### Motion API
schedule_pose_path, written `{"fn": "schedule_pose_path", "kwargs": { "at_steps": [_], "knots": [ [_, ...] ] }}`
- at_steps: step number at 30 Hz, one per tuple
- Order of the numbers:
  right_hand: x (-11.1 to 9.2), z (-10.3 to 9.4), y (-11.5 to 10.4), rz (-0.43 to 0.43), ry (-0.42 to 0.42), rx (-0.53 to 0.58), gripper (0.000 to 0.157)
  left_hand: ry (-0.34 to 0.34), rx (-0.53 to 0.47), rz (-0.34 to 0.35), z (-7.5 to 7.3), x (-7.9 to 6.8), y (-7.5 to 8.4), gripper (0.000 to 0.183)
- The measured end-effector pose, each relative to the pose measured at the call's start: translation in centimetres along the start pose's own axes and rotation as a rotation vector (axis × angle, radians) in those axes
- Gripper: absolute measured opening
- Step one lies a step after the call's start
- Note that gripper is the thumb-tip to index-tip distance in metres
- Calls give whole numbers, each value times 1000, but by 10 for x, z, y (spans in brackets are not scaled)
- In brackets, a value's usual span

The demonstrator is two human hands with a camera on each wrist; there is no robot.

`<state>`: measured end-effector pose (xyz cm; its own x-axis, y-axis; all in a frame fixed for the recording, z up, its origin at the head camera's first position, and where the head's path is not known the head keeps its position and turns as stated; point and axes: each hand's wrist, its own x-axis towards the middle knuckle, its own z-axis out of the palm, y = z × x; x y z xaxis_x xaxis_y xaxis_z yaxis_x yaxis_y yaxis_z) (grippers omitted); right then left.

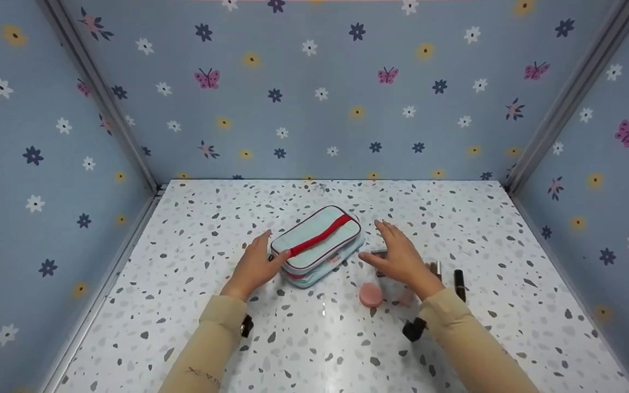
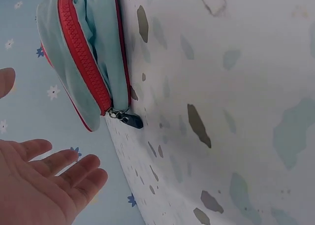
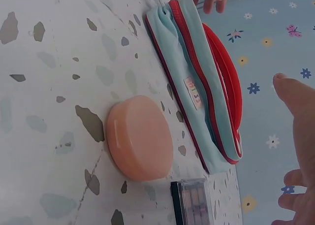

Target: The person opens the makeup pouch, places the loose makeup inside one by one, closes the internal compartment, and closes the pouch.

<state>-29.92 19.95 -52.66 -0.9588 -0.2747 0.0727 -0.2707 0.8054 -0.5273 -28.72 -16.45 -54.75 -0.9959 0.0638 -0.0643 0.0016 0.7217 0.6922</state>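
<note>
A light blue zippered pouch [image 1: 320, 240] with a red strap [image 1: 320, 238] across its lid lies on the table between both hands. Its red zipper [image 2: 81, 57] ends in a dark pull [image 2: 130, 119] in the left wrist view. My left hand [image 1: 254, 267] is at the pouch's left end, fingers extended, thumb close by the strap's end. On the other side my right hand [image 1: 399, 259] hovers with spread fingers and thumb, apart from the pouch. Below the right hand lie a round pink case [image 1: 371, 295] and a clear-lided palette [image 3: 194, 203], which the hand partly covers in the head view.
A black tube [image 1: 460, 284] and a tube with a silvery end [image 1: 438, 268] lie right of my right hand. The speckled white table [image 1: 200, 218] is bounded by flower-patterned walls [image 1: 314, 98] at the back and sides.
</note>
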Motion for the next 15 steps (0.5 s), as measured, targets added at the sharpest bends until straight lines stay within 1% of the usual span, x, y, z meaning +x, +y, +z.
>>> {"fn": "schedule_pose_path", "kwargs": {
  "at_steps": [3, 9, 15],
  "knots": [
    [3, 4, -2, 16, -1, 47, 100, -1, -36, -19, 3, 2, 0, 92],
    [8, 12, -7, 27, 5, 145, 99, -9, -106, -33, 5, 3, 2, 93],
    [14, 20, -12, 65, -4, 240, 99, -9, -145, -49, 7, 3, 5, 95]
  ]
}}
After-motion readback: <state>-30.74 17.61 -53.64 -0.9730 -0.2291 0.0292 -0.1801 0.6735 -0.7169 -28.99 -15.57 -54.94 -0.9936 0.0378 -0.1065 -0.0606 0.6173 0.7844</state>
